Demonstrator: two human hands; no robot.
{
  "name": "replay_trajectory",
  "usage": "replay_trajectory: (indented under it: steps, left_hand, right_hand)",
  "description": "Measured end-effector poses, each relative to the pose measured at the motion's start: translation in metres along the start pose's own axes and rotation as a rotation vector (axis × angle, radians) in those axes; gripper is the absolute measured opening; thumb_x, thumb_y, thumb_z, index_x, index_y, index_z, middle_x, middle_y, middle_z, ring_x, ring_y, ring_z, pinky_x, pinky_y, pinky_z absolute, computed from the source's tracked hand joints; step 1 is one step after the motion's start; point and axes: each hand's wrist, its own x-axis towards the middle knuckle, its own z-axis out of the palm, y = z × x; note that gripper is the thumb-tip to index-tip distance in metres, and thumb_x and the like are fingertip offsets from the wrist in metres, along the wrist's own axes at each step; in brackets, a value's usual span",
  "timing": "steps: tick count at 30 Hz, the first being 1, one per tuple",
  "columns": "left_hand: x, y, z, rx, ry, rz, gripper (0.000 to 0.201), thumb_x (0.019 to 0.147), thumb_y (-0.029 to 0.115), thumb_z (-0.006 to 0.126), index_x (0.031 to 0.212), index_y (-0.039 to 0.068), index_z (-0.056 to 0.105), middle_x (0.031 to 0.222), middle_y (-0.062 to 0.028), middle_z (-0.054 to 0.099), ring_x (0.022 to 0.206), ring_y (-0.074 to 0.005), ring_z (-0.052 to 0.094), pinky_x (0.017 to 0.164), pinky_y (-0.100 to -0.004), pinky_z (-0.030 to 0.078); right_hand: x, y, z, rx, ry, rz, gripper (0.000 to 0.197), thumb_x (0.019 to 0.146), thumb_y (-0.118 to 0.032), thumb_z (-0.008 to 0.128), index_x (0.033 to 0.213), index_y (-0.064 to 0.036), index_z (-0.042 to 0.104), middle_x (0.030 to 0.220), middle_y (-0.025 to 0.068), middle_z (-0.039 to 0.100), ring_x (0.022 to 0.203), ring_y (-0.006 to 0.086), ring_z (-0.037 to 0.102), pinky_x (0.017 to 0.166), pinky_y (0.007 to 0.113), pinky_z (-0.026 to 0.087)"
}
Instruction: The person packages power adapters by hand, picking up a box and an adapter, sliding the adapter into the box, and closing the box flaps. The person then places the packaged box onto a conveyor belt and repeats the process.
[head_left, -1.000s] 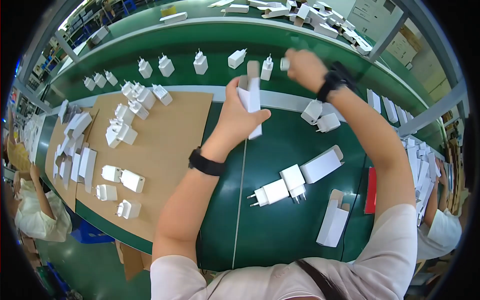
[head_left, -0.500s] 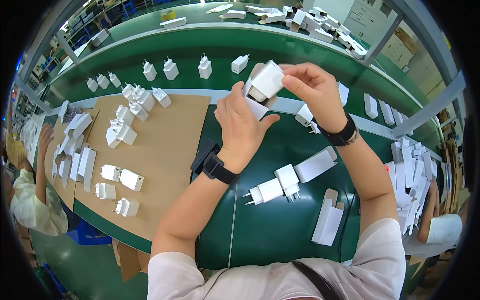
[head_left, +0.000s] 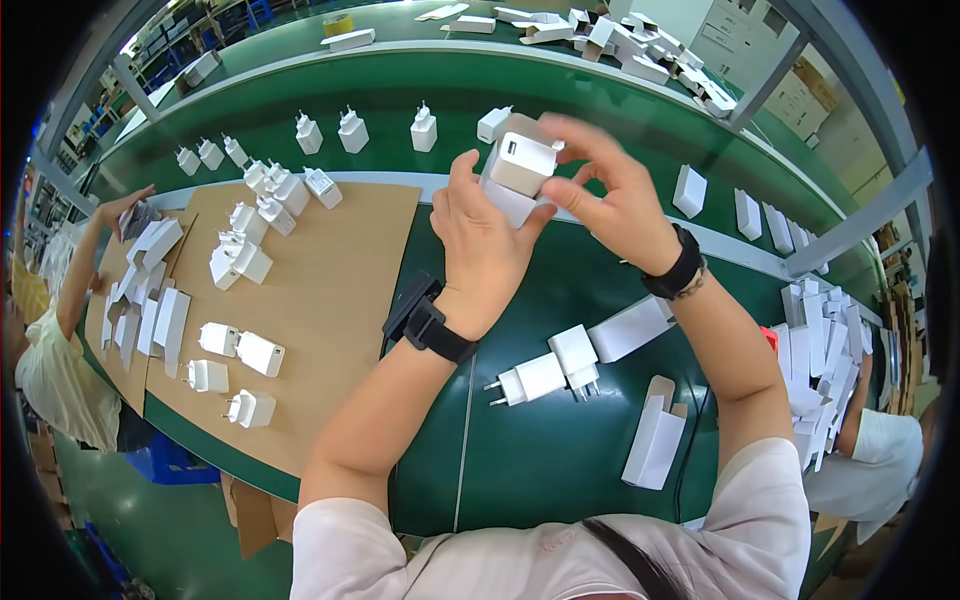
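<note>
My left hand [head_left: 480, 235] is closed round a small white cardboard box [head_left: 508, 205], held raised above the far edge of the table. A white plug-in charger [head_left: 527, 162] sits at the box's mouth, its port face turned upward. My right hand [head_left: 625, 210] has its thumb against the charger's right side, the fingers curled behind and slightly blurred. Below my hands, two white chargers [head_left: 535, 378] [head_left: 574, 352] lie touching on the green table, beside a white box [head_left: 632, 328]. Another box with its flaps up [head_left: 655, 440] lies nearer me.
Several chargers stand on a brown cardboard sheet [head_left: 340, 300] at left, with opened boxes [head_left: 155, 245] beyond them. More chargers [head_left: 424, 128] line the green ledge. Boxes are heaped at right [head_left: 825, 350] and at the back [head_left: 630, 45]. Co-workers sit on both sides.
The charger has turned upright and gone lower into the box, its port face now showing. My right hand has shifted slightly left and down. The left co-worker's arm has reached toward the boxes.
</note>
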Motion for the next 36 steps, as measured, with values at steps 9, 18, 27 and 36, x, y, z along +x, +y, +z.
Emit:
replay_trajectory:
  steps: [9, 18, 27, 36]
  left_hand:
    - [-0.001, -0.005, -0.004, 0.003, 0.046, 0.141, 0.083, 0.061, 0.02, 0.083, 0.122, 0.006, 0.028, 0.104, -0.0149, 0.049, 0.089, -0.0342, 0.046, 0.073, -0.0439, 0.035]
    - [-0.003, 0.015, -0.015, -0.128, -0.074, 0.196, 0.099, 0.055, 0.024, 0.085, 0.129, 0.002, 0.023, 0.119, -0.0198, 0.04, 0.104, -0.0382, 0.04, 0.09, -0.0453, 0.033]
    - [-0.014, 0.026, -0.015, -0.229, -0.704, 0.003, 0.053, 0.072, 0.023, 0.071, 0.113, 0.0, 0.046, 0.099, -0.0201, 0.055, 0.094, -0.0357, 0.049, 0.082, -0.041, 0.042]
    - [-0.011, 0.009, -0.022, -0.207, -0.622, -0.102, 0.036, 0.074, 0.019, 0.069, 0.102, 0.001, 0.055, 0.094, -0.0163, 0.059, 0.09, -0.0314, 0.055, 0.077, -0.0389, 0.044]
  right_hand:
    - [-0.005, 0.011, 0.001, -0.117, 0.021, -0.023, 0.048, 0.078, -0.013, 0.07, 0.123, -0.0106, 0.053, 0.113, 0.0125, 0.058, 0.089, 0.0163, 0.057, 0.073, 0.025, 0.047]
    - [0.0, 0.015, 0.006, 0.432, 0.077, 0.259, 0.073, 0.077, -0.006, 0.068, 0.139, -0.0135, 0.029, 0.109, 0.008, 0.057, 0.085, 0.0124, 0.058, 0.071, 0.026, 0.049]
    - [0.008, 0.23, -0.145, 0.359, 0.206, 0.926, 0.096, 0.084, -0.019, 0.065, 0.144, -0.0128, -0.009, 0.109, 0.0081, 0.056, 0.09, 0.0183, 0.056, 0.08, 0.039, 0.048]
    - [-0.041, 0.028, -0.127, -0.433, -0.566, 0.9, 0.039, 0.081, -0.032, 0.065, 0.11, -0.0081, 0.055, 0.073, 0.0065, 0.06, 0.05, 0.0126, 0.056, 0.041, 0.026, 0.044]
